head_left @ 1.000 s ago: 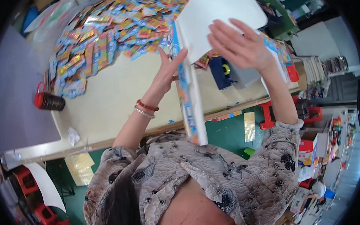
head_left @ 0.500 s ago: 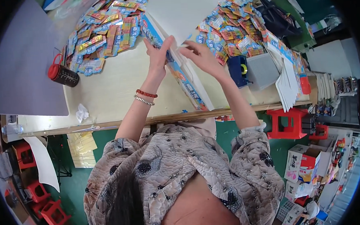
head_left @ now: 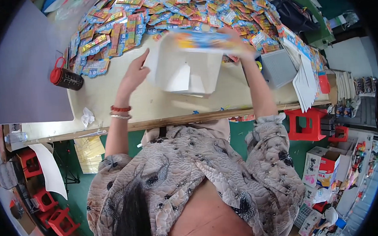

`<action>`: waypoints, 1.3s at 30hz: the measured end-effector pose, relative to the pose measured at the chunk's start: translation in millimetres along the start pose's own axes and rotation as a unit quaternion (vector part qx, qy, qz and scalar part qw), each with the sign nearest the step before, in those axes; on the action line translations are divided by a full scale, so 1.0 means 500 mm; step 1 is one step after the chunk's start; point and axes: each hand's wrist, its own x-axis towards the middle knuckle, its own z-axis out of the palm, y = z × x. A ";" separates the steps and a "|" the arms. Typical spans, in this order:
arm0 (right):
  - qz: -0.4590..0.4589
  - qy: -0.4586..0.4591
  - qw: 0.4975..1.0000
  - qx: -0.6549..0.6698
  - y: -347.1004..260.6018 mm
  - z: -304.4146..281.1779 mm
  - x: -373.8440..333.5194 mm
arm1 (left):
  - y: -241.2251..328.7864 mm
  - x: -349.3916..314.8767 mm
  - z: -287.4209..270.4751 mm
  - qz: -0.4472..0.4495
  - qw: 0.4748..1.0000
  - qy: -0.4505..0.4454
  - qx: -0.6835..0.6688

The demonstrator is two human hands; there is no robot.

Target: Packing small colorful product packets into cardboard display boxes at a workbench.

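Observation:
A white cardboard box [head_left: 203,72] with a colourful printed panel is tilted over the table before me, smeared by motion. Its pale inside faces me, and the blue and orange panel runs along the far edge. My right hand [head_left: 237,42] grips the box at its far right end; the fingers are blurred and partly behind the panel. To the left of the box, my left hand [head_left: 134,77] is open and holds nothing, its index finger stretched out and the thumb apart. Behind the box lies a wide heap of small colourful packets [head_left: 175,16].
A dark bottle with a red lid [head_left: 67,78] stands on the left of the table [head_left: 98,95], near a crumpled tissue [head_left: 87,117]. On the right are a translucent plastic bin [head_left: 278,68] and a stack of folded cardboard sheets [head_left: 303,84]. A red stool [head_left: 305,127] stands beyond the table edge.
The cardboard has turned from a long upright edge into a box shape lying crosswise. My left hand has come off it, moving left and down; my right hand has moved right with it.

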 end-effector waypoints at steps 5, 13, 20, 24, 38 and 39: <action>0.226 -0.115 0.967 0.005 -0.028 0.050 0.040 | 0.017 -0.013 0.014 0.093 0.969 0.082 0.211; 0.244 0.036 0.966 -0.079 -0.035 0.101 0.016 | 0.050 0.020 0.111 0.260 0.730 -0.063 0.629; 0.067 0.227 0.957 -0.167 -0.131 0.142 -0.035 | 0.013 0.049 0.175 0.128 0.738 -0.238 0.618; 0.016 0.080 0.964 -0.255 -0.158 0.161 -0.071 | 0.006 0.053 0.174 0.098 0.732 -0.271 0.618; -0.017 -0.213 0.894 -0.393 -0.168 0.191 -0.015 | 0.035 0.013 0.190 0.082 0.787 -0.186 0.582; -0.038 -0.230 0.913 -0.336 -0.152 0.196 -0.010 | 0.031 0.012 0.190 0.089 0.790 -0.168 0.583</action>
